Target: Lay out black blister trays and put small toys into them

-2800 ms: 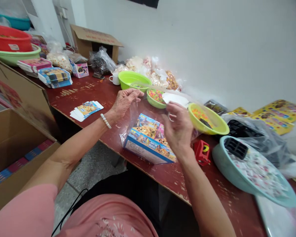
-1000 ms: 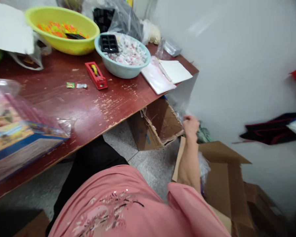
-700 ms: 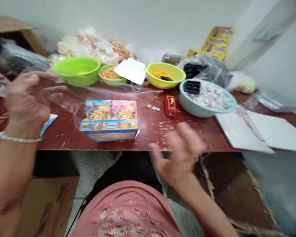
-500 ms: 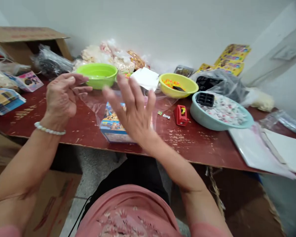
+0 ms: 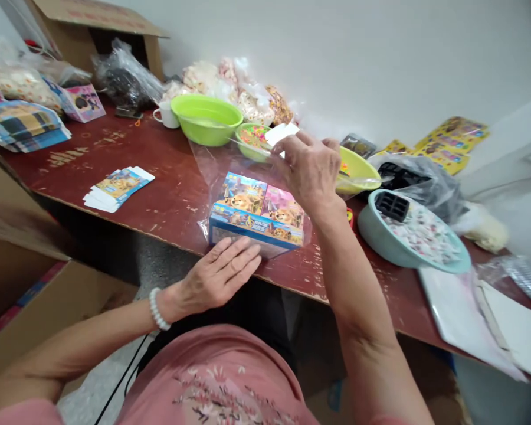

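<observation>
A pack of colourful printed boxes (image 5: 254,212) lies inside a clear plastic bag (image 5: 215,162) near the front edge of the dark red table (image 5: 159,195). My left hand (image 5: 219,274), with a bead bracelet at the wrist, lies flat with fingers stretched against the near side of the pack. My right hand (image 5: 310,171) is raised above the far side of the pack, fingers pinched on the bag's open mouth.
Green bowls (image 5: 206,118), a yellow bowl (image 5: 358,168) and a pale blue bowl of wrapped sweets (image 5: 411,239) stand behind and right. Flat cards (image 5: 117,189) lie left. Bags of snacks (image 5: 248,97) line the wall. A cardboard box (image 5: 26,283) sits on the floor at left.
My view swung to the floor at right, where my right hand reached to a box, and back. My left hand dropped from the bag's mouth onto the pack's near side; my right hand took the bag's mouth.
</observation>
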Demonstrator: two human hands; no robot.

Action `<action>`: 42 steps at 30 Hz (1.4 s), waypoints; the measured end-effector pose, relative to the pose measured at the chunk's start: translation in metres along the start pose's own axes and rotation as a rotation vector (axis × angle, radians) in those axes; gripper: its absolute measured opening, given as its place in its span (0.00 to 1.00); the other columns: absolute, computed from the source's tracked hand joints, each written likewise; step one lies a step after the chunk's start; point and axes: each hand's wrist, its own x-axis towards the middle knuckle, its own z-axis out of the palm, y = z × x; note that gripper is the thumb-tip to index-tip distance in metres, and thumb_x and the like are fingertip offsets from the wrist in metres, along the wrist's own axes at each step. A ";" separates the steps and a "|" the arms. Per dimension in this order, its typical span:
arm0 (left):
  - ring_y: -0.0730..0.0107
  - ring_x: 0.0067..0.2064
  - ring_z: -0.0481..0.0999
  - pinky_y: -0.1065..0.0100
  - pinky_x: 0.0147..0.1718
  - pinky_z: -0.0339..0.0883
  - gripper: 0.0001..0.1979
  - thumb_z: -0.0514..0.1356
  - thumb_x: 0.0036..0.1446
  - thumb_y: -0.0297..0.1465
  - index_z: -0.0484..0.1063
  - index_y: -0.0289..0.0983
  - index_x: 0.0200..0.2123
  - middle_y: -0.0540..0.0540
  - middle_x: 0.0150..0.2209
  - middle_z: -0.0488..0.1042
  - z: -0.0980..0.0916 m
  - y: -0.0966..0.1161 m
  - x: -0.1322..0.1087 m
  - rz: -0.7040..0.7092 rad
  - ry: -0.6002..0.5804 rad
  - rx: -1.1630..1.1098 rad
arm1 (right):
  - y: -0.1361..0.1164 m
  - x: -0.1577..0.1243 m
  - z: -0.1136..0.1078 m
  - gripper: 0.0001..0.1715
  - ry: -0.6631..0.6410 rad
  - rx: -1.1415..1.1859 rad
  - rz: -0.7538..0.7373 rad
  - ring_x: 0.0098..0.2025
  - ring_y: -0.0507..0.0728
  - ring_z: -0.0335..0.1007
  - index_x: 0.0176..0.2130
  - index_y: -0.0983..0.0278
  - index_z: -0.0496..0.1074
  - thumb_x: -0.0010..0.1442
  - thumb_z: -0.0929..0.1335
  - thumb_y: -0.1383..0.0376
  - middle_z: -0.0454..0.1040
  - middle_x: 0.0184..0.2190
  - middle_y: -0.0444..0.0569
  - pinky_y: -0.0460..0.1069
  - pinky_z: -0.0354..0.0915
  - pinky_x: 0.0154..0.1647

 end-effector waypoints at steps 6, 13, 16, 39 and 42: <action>0.47 0.72 0.62 0.41 0.70 0.61 0.26 0.54 0.67 0.18 0.69 0.32 0.66 0.32 0.67 0.68 0.050 -0.030 0.032 -0.079 0.017 0.045 | -0.008 -0.009 -0.008 0.25 -0.057 -0.017 -0.001 0.42 0.58 0.75 0.42 0.59 0.75 0.72 0.64 0.42 0.78 0.39 0.48 0.52 0.67 0.44; 0.53 0.62 0.77 0.51 0.63 0.71 0.19 0.54 0.66 0.17 0.77 0.33 0.54 0.36 0.57 0.80 0.062 -0.054 0.060 -0.065 0.013 0.025 | -0.014 -0.033 -0.004 0.24 -0.176 -0.036 -0.116 0.36 0.54 0.73 0.43 0.62 0.77 0.76 0.61 0.50 0.80 0.37 0.47 0.47 0.59 0.35; 0.57 0.46 0.85 0.57 0.49 0.79 0.15 0.53 0.65 0.18 0.80 0.34 0.42 0.39 0.41 0.84 0.068 -0.058 0.066 -0.082 -0.002 0.045 | -0.017 -0.052 0.005 0.18 -0.263 -0.065 -0.212 0.32 0.52 0.71 0.40 0.63 0.77 0.75 0.63 0.58 0.80 0.34 0.46 0.47 0.53 0.31; 0.67 0.41 0.75 0.68 0.36 0.75 0.06 0.58 0.66 0.30 0.62 0.41 0.43 0.47 0.41 0.68 0.077 -0.070 0.060 -0.522 0.498 -0.384 | -0.028 -0.123 0.064 0.17 0.149 -0.241 -0.259 0.25 0.49 0.60 0.47 0.60 0.82 0.77 0.64 0.60 0.70 0.22 0.42 0.49 0.49 0.30; 0.66 0.45 0.74 0.67 0.38 0.76 0.22 0.62 0.60 0.25 0.61 0.44 0.55 0.43 0.51 0.65 0.053 -0.085 0.063 -0.526 0.661 -0.345 | -0.025 -0.126 0.069 0.15 0.136 -0.275 -0.278 0.26 0.49 0.61 0.51 0.58 0.82 0.76 0.66 0.60 0.71 0.22 0.41 0.50 0.48 0.30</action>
